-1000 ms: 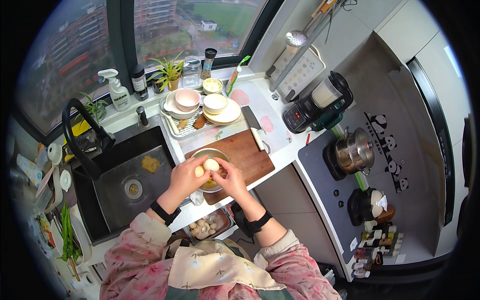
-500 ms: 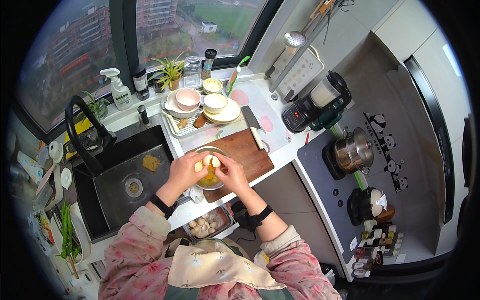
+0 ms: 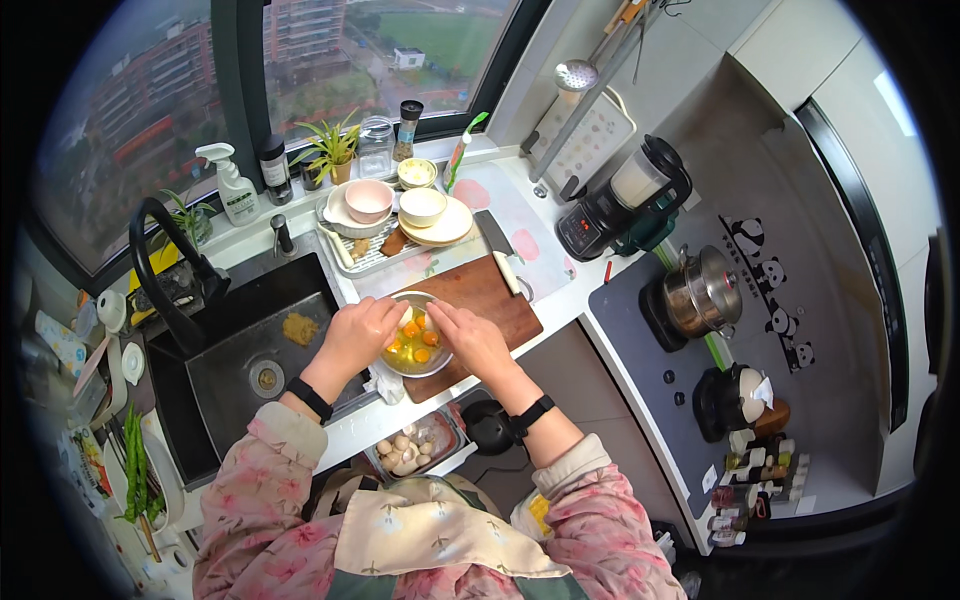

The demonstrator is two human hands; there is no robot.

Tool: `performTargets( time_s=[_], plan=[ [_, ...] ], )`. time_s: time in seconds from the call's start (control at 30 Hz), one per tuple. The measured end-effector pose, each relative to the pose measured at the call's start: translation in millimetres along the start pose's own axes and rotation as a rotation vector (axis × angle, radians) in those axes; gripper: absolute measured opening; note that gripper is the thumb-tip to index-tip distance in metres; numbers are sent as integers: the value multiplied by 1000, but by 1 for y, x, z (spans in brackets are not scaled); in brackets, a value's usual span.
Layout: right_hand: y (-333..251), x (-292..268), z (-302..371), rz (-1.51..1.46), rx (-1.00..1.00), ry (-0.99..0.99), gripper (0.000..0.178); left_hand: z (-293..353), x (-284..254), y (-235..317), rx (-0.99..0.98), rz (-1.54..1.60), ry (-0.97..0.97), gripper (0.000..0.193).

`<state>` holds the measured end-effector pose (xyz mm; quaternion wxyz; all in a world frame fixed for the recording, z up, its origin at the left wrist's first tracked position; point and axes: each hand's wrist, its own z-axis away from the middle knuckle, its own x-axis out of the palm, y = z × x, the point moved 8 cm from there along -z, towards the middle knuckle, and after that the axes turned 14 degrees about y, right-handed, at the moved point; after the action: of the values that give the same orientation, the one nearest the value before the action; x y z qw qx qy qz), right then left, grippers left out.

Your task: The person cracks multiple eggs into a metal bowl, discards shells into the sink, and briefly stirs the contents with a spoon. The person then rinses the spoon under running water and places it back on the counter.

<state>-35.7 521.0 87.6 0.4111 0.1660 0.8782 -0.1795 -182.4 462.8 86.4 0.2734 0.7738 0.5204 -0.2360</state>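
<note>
Reaching over the white desk (image 3: pixel 352 436) that slants across the middle of the frame, you have both hands close together near its centre. The black sink (image 3: pixel 215 400) fills the area left of centre. The brown cutting board (image 3: pixel 500 315) lies just right of centre, and below the desk's edge a container (image 3: pixel 458 430) holds pale, rounded items. The knife (image 3: pixel 492 236) lies by the board's upper right corner. The metal bowl (image 3: pixel 418 376) stands in the centre of the frame, at the board's left end, under your fingers. Your left hand (image 3: pixel 352 335) comes over its left side, your right hand (image 3: pixel 474 338) over its right; each grip is closed, fingertips pinched on broken eggshell (image 3: pixel 404 318). Beneath them, several orange yolks (image 3: pixel 421 355) sit in clear egg white inside the bowl.
</note>
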Motion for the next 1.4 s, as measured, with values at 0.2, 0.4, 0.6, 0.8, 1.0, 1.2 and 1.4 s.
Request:
performTargets(
  time_s=[0.2,0.4,0.6,0.8,1.0,1.2,1.4],
  plan=[
    [5,4,8,-30,81,54,54,9,5,-2,-36,50,9,43],
    [8,4,9,-47,120,36,55,15,9,-7,-86,39,-3,41],
    [5,14,16,-59,140,0,55,18,14,-12,-121,37,-2,40],
    [15,25,25,-203,304,83,47,20,13,-16,-211,69,8,37],
    [38,69,47,-861,1040,3,52,11,9,-25,-506,207,64,38],
    [17,70,37,-1326,1127,13,53,1,-8,0,-446,355,147,42],
    [2,49,90,-1158,951,-39,40,30,-17,4,-493,419,62,55]
  ],
)
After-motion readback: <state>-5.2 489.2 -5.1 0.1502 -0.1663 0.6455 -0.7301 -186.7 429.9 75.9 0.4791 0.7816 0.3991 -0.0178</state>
